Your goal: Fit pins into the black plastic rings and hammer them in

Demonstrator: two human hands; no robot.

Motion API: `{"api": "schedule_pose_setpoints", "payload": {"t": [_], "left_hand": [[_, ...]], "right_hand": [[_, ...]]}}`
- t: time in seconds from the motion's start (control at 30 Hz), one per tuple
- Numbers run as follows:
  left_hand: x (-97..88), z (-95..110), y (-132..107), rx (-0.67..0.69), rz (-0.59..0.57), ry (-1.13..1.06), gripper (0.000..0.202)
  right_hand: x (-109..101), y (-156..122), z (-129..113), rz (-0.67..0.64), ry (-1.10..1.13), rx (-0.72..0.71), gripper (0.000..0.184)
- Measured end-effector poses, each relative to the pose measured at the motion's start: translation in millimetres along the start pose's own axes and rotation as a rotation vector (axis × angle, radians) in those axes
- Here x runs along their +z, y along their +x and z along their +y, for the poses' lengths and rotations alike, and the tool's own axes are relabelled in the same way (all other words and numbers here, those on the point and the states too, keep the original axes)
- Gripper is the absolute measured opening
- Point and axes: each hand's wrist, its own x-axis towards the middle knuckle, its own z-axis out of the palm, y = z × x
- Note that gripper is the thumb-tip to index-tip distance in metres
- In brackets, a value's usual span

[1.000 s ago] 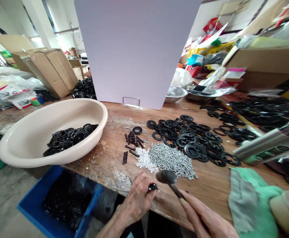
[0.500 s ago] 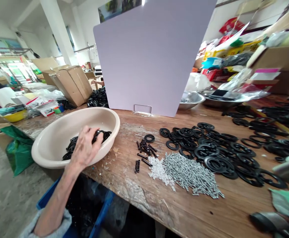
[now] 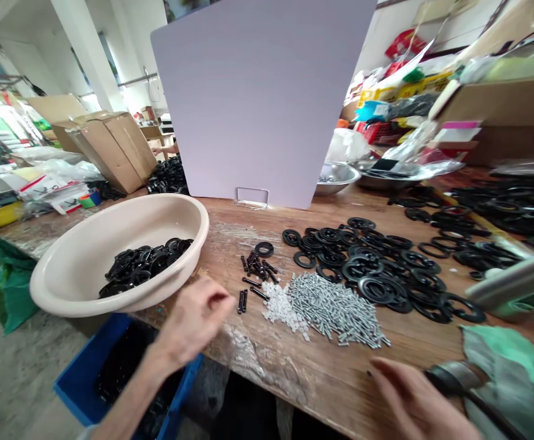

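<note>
On the scarred wooden workbench [image 3: 303, 373], a round cream plastic basin [image 3: 60, 287] holds a heap of black rubber rings [image 3: 145, 263], and a blue plastic crate [image 3: 76, 373] sits below its near rim. The left hand [image 3: 193, 321], fingers loosely curled and seemingly empty, hovers just right of the basin. The right hand [image 3: 413, 403], fingers released, lies nearer a grey metal-headed hammer [image 3: 452, 377], just right of the fingertips, its dark handle slanting toward the lower right

Left hand [image 3: 193, 321], right hand [image 3: 416, 400] bare — pale sleeve [image 3: 86, 432] on left forearm
</note>
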Motion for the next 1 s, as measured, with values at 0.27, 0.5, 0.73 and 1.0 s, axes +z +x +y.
{"api": "schedule_pose_setpoints", "payload": {"t": [0.27,0.5,0.73,1.0], "left_hand": [[113.6,-25.7,23.0,-0.224,-0.012,0.247,0.014],[116.7,-23.0,21.8,-0.224,0.003,0.295,0.018],[109.5,-9.0,-5.2,-0.123,0.196,-0.100,0.010],[106.9,28.5,-29.7,-0.476,-0.147,-1.092,0.036]], "right_hand": [[67.0,27.3,-55.5,0.002,-0.144,-0.164,0.021],[63.8,25.0,-49.0,0.045,-0.136,-0.185,0.020],[60.5,8.8,-33.5,0.026,0.029,-0.060,0.019],[38.5,2.2,-51.5,-0.019,0.359,0.373,0.027]]}}
